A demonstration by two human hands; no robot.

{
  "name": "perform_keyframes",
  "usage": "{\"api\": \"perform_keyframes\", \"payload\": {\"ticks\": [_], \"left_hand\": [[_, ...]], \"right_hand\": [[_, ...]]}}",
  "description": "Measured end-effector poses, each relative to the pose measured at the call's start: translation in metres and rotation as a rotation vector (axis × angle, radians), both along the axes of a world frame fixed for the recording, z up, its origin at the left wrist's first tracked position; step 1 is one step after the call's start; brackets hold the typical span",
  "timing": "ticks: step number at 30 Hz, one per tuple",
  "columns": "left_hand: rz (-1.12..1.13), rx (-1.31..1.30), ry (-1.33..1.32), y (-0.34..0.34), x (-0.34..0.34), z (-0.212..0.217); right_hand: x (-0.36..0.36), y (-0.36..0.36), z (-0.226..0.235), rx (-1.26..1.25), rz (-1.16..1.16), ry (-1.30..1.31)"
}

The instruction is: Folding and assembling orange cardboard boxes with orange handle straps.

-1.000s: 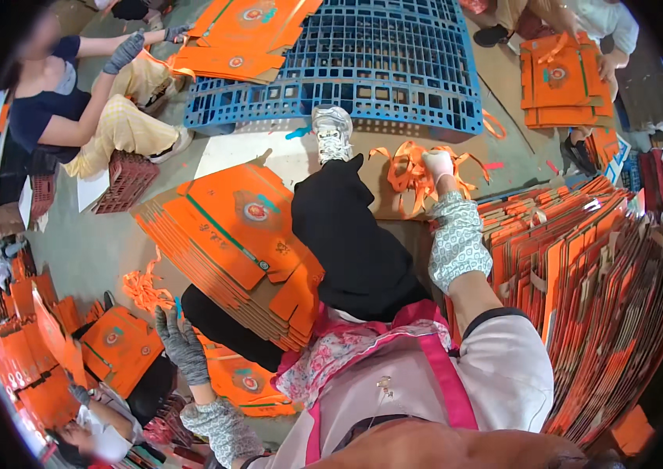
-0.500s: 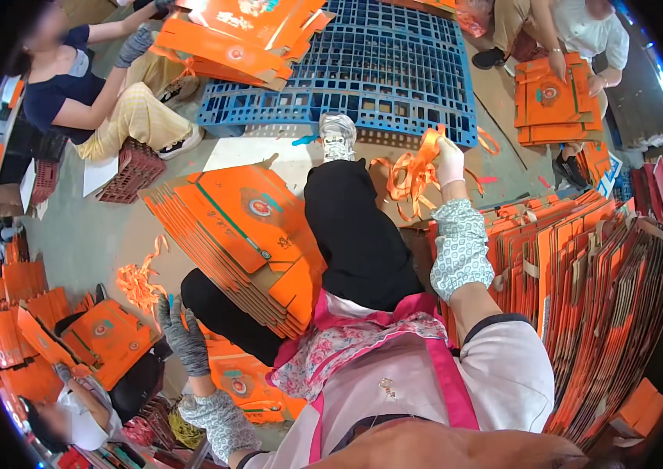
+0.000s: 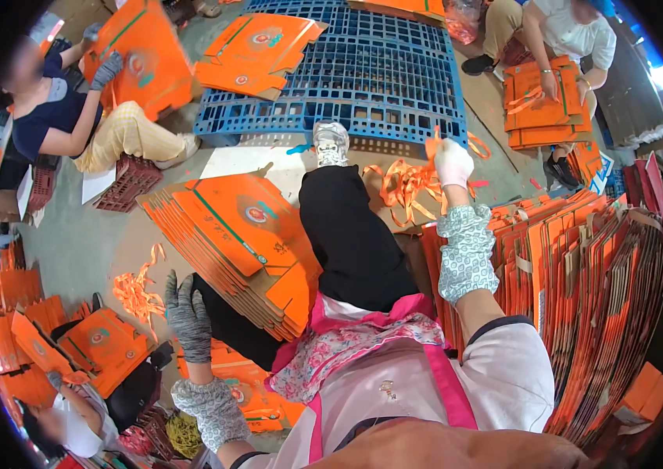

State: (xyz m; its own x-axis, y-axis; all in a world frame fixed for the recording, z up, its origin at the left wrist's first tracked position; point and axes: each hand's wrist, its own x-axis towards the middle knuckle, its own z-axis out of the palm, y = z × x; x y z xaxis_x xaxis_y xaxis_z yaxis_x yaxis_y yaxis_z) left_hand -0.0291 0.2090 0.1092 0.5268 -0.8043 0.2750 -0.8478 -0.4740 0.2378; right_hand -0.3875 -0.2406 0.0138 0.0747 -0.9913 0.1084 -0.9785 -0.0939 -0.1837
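My right hand, in a white glove, is closed on a bunch of orange ribbons. Loose strands trail from it on both sides, just beyond my right knee. My left hand, in a grey knit glove, is held with its fingers stretched out and nothing in it. Beside its fingertips lies another tangle of orange ribbons. A fanned stack of flattened orange cardboard boxes leans across my lap and left leg, touched by neither hand.
A blue plastic pallet lies ahead, with flat orange boxes on it. Packed rows of folded orange cartons stand along my right. Co-workers handle orange boxes at far left, far right and lower left. A maroon crate supports the left one.
My right hand has turned and shifted slightly, still gripping the ribbons. My left hand remains spread. The co-worker at far left has lifted an orange box away from the pallet.
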Motion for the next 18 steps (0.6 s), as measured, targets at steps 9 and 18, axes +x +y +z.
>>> {"api": "perform_keyframes", "payload": {"ticks": [9,18], "left_hand": [[-0.083,-0.07,0.041,-0.031,-0.012,0.007],[-0.113,-0.086,0.117,-0.035,-0.009,0.009]], "right_hand": [[-0.031,-0.034,-0.046,0.207,-0.015,-1.043],[0.011,-0.003,0.034,0.641,0.154,-1.973]]}}
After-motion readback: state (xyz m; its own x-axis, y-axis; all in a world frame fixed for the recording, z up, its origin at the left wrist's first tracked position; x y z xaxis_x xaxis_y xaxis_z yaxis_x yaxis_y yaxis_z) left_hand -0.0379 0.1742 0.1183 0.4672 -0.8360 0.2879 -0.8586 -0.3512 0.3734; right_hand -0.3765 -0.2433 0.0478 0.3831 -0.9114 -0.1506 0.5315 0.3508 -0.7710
